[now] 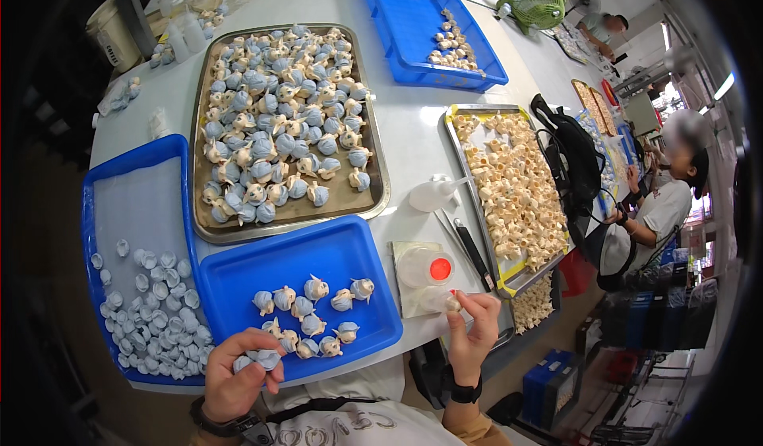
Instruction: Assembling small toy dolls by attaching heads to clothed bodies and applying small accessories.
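Our left hand (pixel 238 376) curls round some blue-grey shells (pixel 261 359), apparently to have them handy, by the near edge of the middle tray (pixel 237 281) with its capped heads (pixel 315 289). Our right hand (pixel 474 323) pinches a small pale piece (pixel 452 303) beside a clear pot (pixel 431 300); we cannot tell whether they touch. More shells lie loose in the left tray (pixel 135 200), probably set there for that hand's easy reach, as the black-handled tool (pixel 473 249) on the worktop (pixel 405 148) suits the right. We see printing on the bucket (pixel 113 34) and lettering across our shirt (pixel 358 424).
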The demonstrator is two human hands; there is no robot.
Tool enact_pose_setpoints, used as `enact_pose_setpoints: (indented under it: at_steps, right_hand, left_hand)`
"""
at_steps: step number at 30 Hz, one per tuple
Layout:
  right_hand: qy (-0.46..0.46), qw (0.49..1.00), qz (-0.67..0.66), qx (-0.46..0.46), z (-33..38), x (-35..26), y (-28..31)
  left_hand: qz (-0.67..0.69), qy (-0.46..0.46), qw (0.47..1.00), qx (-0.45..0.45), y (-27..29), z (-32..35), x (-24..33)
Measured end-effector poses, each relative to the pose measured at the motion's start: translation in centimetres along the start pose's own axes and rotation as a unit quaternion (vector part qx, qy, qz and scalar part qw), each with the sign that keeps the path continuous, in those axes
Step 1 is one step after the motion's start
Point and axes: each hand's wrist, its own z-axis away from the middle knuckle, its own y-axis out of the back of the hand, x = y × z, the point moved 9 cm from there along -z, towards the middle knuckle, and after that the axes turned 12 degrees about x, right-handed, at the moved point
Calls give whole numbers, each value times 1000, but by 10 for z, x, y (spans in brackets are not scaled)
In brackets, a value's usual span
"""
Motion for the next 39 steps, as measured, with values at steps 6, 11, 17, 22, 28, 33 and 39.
enact_pose_setpoints:
  at_steps: [6,11,17,22,28,33,39]
  right_hand:
    - [-86,991,-96,38,17,24,0]
    - [-104,958,-223,147,17,-11,15]
    - [35,896,-438,-68,24,-120,-36]
    - [78,888,-424,-160,30,-145,-53]
    - [76,900,-379,-203,26,-155,-66]
    - [109,914,-317,-230,35,-157,-75]
    - [167,928,-284,-174,47,-160,-62]
  left_hand:
    - [15,59,998,1,-10,-3,-8]
    - [44,81,994,-57,-19,-1,-12]
    - [40,119,985,-120,-30,3,-21]
    - [0,153,979,-132,-31,9,-23]
    - [-16,139,983,-116,-32,8,-27]
    - [-119,72,988,-64,-19,7,-25]
    - [-189,41,977,-86,-24,8,-23]
